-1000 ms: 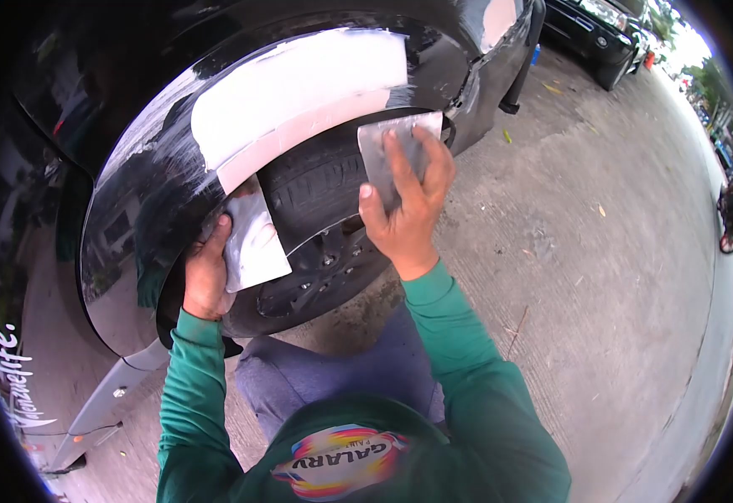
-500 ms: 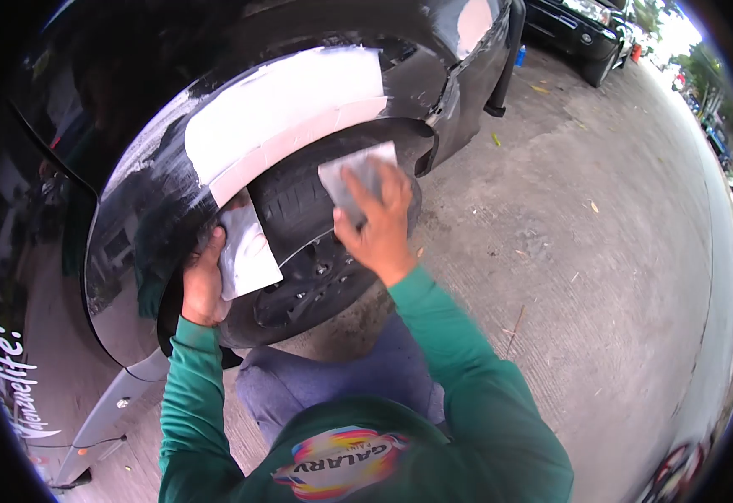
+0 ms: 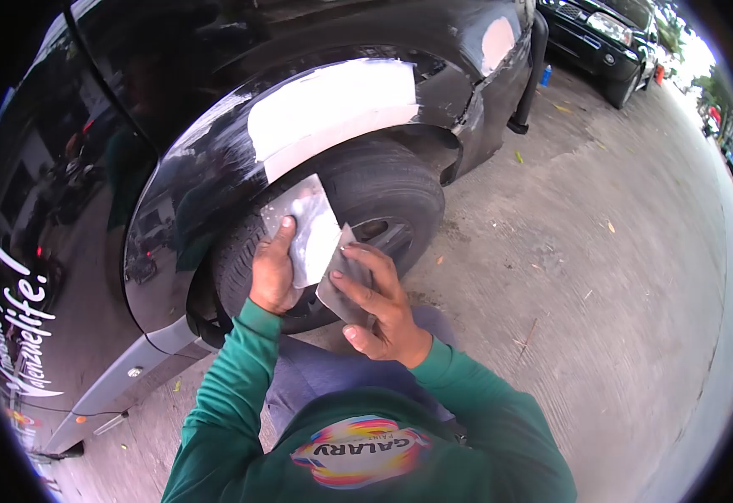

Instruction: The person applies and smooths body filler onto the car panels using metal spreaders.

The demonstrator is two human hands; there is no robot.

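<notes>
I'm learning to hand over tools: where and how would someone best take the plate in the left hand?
Probably pinch the plate by its upper edge, coming from the top of the view: it is flat, that edge is uncovered, the left hand holds the left side, and the spreader in the right hand crowds the lower right.

Diffuse daylight, bright, shadows soft. Sky [image 3: 687,44] blown out upper right; white patch [image 3: 333,105] near clipping, little texture. Flat plate [image 3: 309,226] throws glare. Black bodywork [image 3: 90,277] dark, full of reflections (basically a mirror). Tyre [image 3: 383,172] dim up top. Heavy fisheye: ground [image 3: 576,277] bowed along right, black vignette, purple fringing. Left hand [image 3: 274,275], right hand [image 3: 387,310] reasonably sharp.
</notes>
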